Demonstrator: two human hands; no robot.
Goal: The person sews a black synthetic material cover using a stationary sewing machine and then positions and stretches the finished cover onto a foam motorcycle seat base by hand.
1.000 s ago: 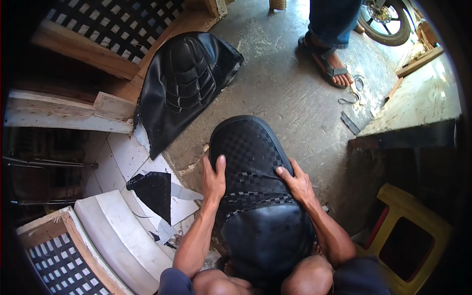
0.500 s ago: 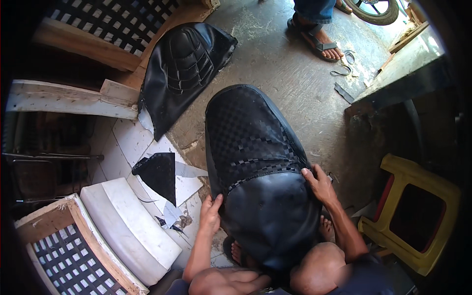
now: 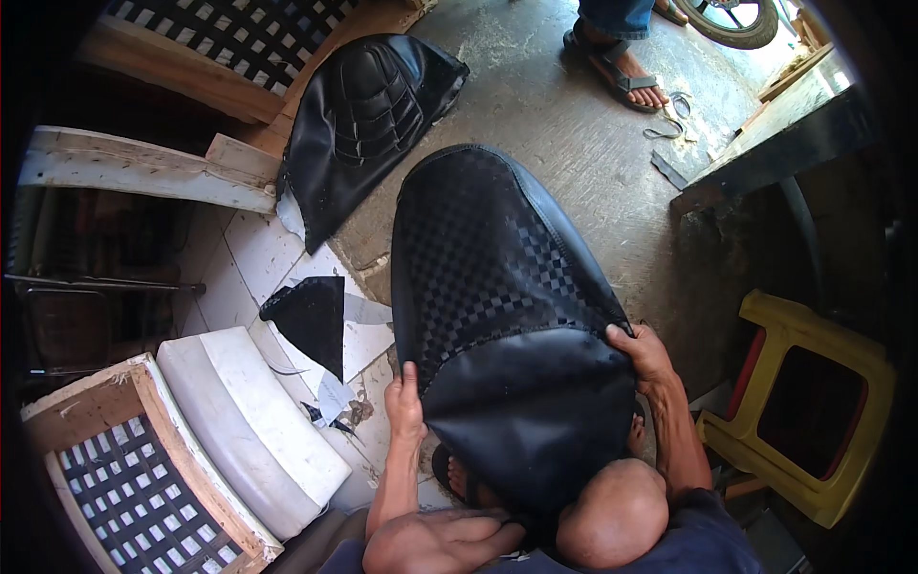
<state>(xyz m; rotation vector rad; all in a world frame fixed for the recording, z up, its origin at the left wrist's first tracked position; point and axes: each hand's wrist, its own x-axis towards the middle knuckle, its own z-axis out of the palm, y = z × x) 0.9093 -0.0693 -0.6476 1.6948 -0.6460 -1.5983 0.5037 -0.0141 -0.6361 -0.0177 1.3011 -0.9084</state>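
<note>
A black motorcycle seat cover (image 3: 483, 249), checkered on its far part and smooth on its near part (image 3: 535, 402), is stretched out before me over what looks like a seat form. A seam crosses between the two parts. My left hand (image 3: 405, 407) grips its left edge, thumb on top and fingers curled beneath. On the right edge, by the end of that seam, my right hand (image 3: 645, 356) pinches the cover the same way. The fingers under both edges are hidden. The near end lies between my knees.
Another black quilted cover (image 3: 378, 110) lies beyond on the floor. Black scraps (image 3: 316, 320) sit on white tiles at left, beside a white foam block (image 3: 253, 430) and a webbed wooden frame (image 3: 153, 402). A yellow stool (image 3: 841, 411) lies at right. Another person's sandaled foot (image 3: 626, 77) stands ahead.
Both hands have pulled the cover's edges outward, the right hand moving slightly right. The checkered part is smoother, with fewer wrinkles by the seam.
</note>
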